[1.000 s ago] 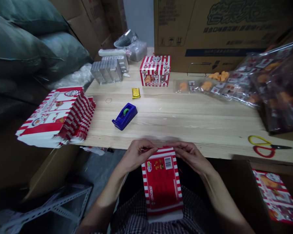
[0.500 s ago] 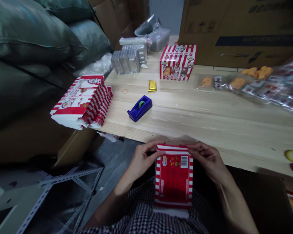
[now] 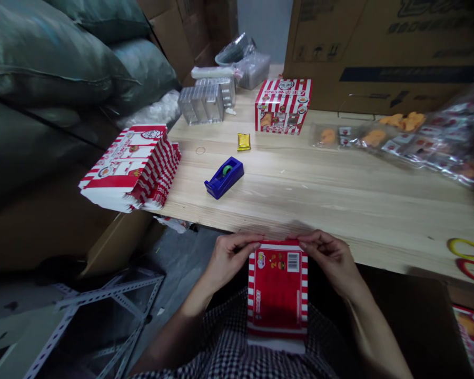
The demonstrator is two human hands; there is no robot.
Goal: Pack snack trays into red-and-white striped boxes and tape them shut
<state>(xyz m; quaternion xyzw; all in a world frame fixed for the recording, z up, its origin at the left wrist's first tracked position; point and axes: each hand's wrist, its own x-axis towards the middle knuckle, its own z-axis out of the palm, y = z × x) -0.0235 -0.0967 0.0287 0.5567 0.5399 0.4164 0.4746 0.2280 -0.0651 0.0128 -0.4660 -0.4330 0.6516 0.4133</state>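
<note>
A red-and-white striped carton [image 3: 277, 292] stands upright on my lap, just below the near edge of the wooden table [image 3: 339, 200]. My left hand [image 3: 231, 258] pinches its top left corner. My right hand [image 3: 329, 259] pinches its top right corner. Both hands have their fingers curled closed on the carton's upper flap. A barcode and small pictures show on the carton's face.
A stack of flat striped cartons [image 3: 132, 166] overhangs the table's left end. On the table lie a blue tape dispenser [image 3: 224, 177], a gold packet [image 3: 244, 141], an assembled striped box [image 3: 282, 105], clear trays [image 3: 207, 100], snack bags [image 3: 414, 139] and scissors [image 3: 468, 255] at the right edge.
The view swung left, then settled. Both hands stayed at the carton's top edge and the top flap now sits lower and flatter than a second ago.
</note>
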